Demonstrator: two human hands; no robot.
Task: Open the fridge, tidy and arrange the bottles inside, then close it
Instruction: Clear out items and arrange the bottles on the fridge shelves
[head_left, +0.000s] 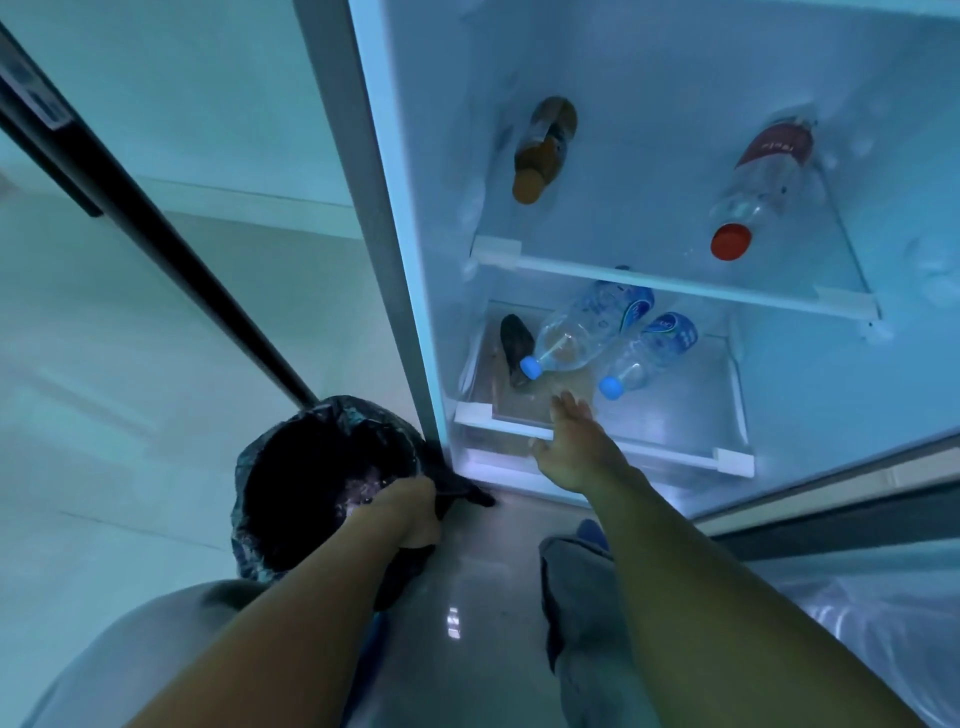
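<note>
The fridge (410, 218) stands open. On its upper glass shelf (649, 278) lie a brown bottle (543, 148) at the left and a clear bottle with a red cap and red label (761, 187) at the right. On the lower shelf (675, 457) two clear water bottles with blue caps (582, 330) (649, 353) lie side by side, a dark object (517, 345) to their left. My right hand (576, 441) reaches over the lower shelf's front edge, fingers apart, just short of the bottles. My left hand (405, 512) grips the rim of a black rubbish bag (291, 467).
The fridge door (130, 182) swings out to the left, its dark edge running diagonally. The black bag stands on the pale floor beside the fridge's left corner. My knees (582, 597) are close to the fridge base. A lower compartment front (831, 514) is at the right.
</note>
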